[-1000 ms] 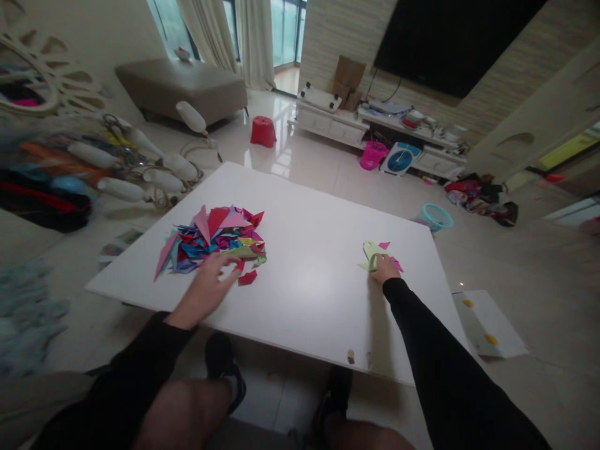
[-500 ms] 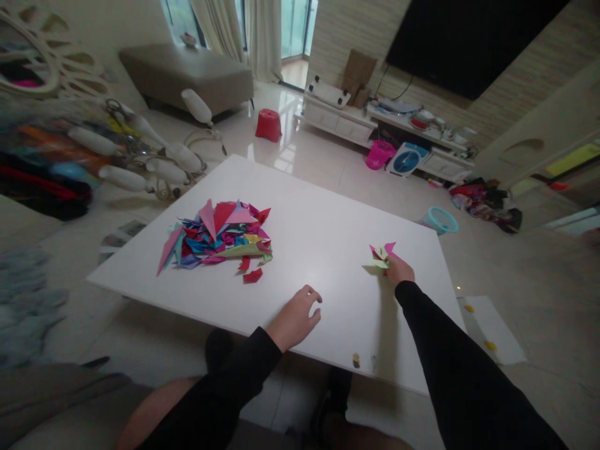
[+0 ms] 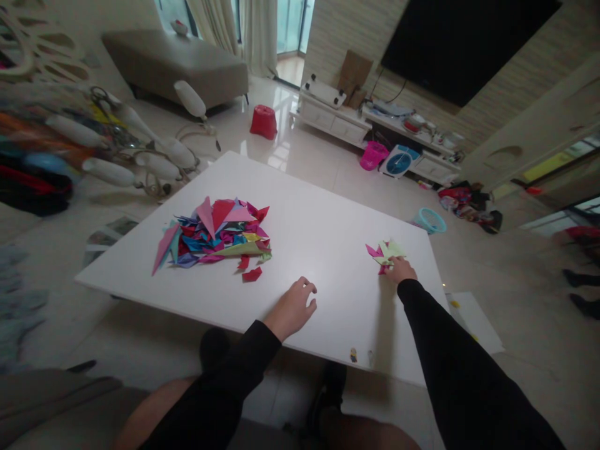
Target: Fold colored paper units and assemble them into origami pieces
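My right hand point(image 3: 400, 270) has its fingers closed at the edge of a light green folded paper point(image 3: 388, 251), at the right of the white table point(image 3: 323, 219). Magenta folded paper point(image 3: 374, 250) pokes out beneath the green one. My left hand point(image 3: 294, 306) hovers by the table's near edge, holding nothing, with fingers loosely bent and apart. To its left spreads a heap of colourful folded papers point(image 3: 218, 231) in pink, red, blue, purple and green. A small red paper piece point(image 3: 252, 275) lies just in front of the heap.
Two small stickers, one a yellow figure point(image 3: 353, 355), are on the near table edge. Beyond the table stand a red stool point(image 3: 264, 122), a pink basket point(image 3: 374, 155) and a light blue basket point(image 3: 430, 220). White lamp shades point(image 3: 110, 172) lie close to the left edge.
The light green paper in my right hand has shifted from upright to lying flatter over the magenta paper. My left hand has barely moved; the view has turned slightly.
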Action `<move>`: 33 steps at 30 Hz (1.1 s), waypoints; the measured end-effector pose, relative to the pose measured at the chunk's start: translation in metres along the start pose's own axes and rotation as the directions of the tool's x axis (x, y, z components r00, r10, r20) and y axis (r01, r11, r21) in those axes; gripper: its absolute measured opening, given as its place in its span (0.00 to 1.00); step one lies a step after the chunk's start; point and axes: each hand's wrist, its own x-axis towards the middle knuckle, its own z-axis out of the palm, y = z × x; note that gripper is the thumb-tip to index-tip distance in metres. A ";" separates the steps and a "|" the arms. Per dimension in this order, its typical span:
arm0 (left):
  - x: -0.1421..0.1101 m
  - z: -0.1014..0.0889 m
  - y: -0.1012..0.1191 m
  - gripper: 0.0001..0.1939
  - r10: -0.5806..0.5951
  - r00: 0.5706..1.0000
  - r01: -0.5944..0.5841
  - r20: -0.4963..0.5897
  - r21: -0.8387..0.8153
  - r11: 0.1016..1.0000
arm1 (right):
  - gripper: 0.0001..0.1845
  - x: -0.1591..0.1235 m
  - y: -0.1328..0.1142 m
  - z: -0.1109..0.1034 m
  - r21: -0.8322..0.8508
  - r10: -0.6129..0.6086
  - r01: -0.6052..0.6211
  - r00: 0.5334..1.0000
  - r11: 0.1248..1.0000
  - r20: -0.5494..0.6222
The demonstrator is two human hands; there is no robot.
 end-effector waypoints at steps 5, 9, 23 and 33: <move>0.003 0.001 0.004 0.10 0.001 1.000 -0.001 0.010 -0.005 1.000 | 0.27 -0.006 -0.001 0.010 -0.028 -0.092 0.093 0.995 0.995 0.049; 0.002 0.002 0.002 0.10 0.006 1.000 -0.006 0.017 -0.001 1.000 | 0.22 -0.003 0.000 0.012 -0.088 -0.141 0.143 0.990 0.986 0.028; -0.002 -0.009 0.008 0.11 -0.016 1.000 0.016 -0.004 0.047 0.999 | 0.11 0.011 0.018 0.026 -0.283 -0.488 0.453 0.870 0.845 -0.067; -0.001 -0.010 0.008 0.10 -0.020 1.000 0.020 0.000 0.076 0.997 | 0.11 0.028 0.018 0.030 -0.337 -0.584 0.532 0.809 0.777 -0.069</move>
